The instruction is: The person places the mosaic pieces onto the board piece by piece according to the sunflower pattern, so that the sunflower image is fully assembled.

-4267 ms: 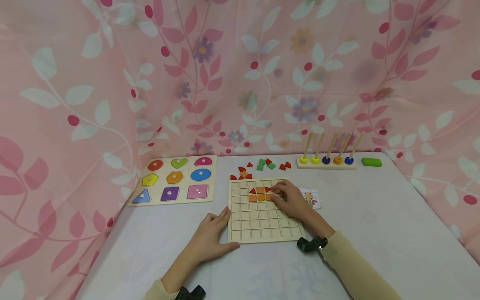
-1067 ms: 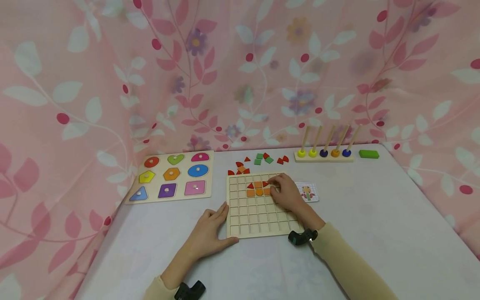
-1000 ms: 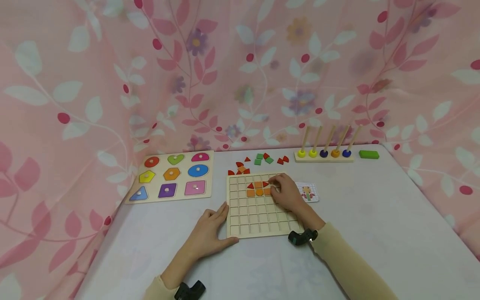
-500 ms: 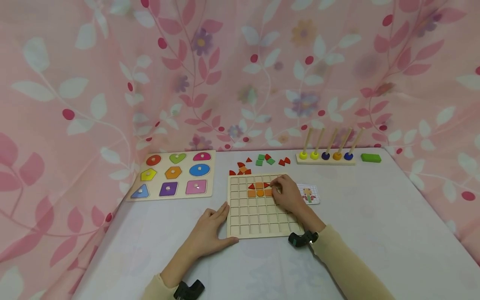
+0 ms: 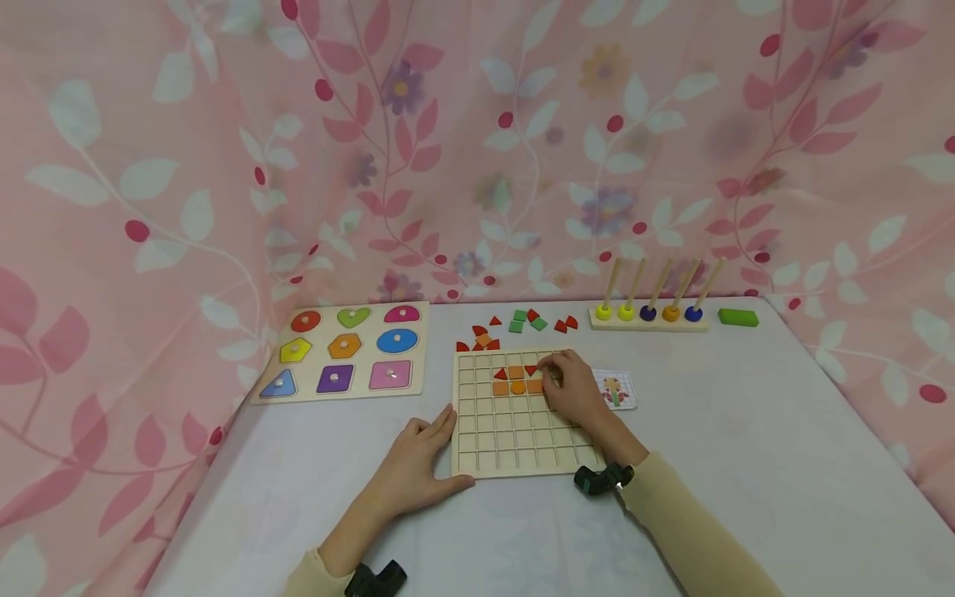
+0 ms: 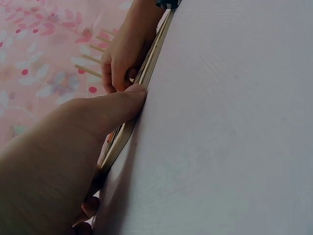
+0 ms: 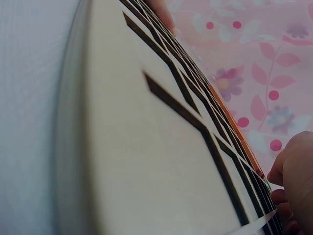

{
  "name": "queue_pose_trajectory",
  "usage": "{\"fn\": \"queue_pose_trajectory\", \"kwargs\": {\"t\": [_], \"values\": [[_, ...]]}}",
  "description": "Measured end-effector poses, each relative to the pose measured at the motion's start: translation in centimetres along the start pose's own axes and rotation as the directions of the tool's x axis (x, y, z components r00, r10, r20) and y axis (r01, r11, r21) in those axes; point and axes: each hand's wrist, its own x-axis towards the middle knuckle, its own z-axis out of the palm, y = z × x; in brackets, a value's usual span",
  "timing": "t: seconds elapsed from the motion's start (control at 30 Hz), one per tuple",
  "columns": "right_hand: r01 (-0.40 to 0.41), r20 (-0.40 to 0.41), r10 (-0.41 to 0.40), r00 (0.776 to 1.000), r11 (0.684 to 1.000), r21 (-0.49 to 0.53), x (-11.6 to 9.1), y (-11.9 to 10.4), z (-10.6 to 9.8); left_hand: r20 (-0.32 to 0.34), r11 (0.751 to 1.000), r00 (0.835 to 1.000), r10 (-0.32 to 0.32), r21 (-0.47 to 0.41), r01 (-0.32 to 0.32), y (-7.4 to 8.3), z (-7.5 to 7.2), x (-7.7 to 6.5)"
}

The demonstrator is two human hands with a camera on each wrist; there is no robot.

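Observation:
A wooden grid board (image 5: 500,456) lies flat on the table. Against its left edge, my left hand (image 5: 414,464) rests with fingers extended; its thumb (image 6: 120,107) touches the front edge in the left wrist view. My right hand (image 5: 578,390) reaches over the board's right side, fingers curled, and pinches a small red triangle (image 5: 531,371) in the upper row. Left of that piece sit an orange square (image 5: 516,372) and another red triangle (image 5: 501,375). The row below holds an orange circle (image 5: 518,387) between two orange squares. My right palm hides some cells.
A pattern card (image 5: 615,390) lies right of the board, partly behind my right hand. Loose red, green and orange pieces (image 5: 516,327) are scattered beyond it. A shape puzzle (image 5: 358,356) lies left; a peg stand (image 5: 649,325) and a green block (image 5: 739,317) stand back right.
The red triangle at my right fingertips has turned from pointing right to pointing more downward. My left hand stays at the board's edge. The head view has shifted slightly.

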Motion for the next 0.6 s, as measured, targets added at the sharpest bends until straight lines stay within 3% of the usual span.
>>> {"fn": "queue_pose_trajectory", "kwargs": {"t": [0.33,0.6], "values": [[0.002,0.009,-0.002,1.0,1.0,-0.007,0.2,-0.1,-0.2,0.008,1.0,1.0,-0.005,-0.014,0.005,-0.3,0.2,0.0],[-0.057,0.011,0.056,0.998,0.996,0.063,1.6,-0.3,-2.2,-0.005,1.0,1.0,0.012,-0.012,-0.012,-0.3,0.1,0.1]]}}
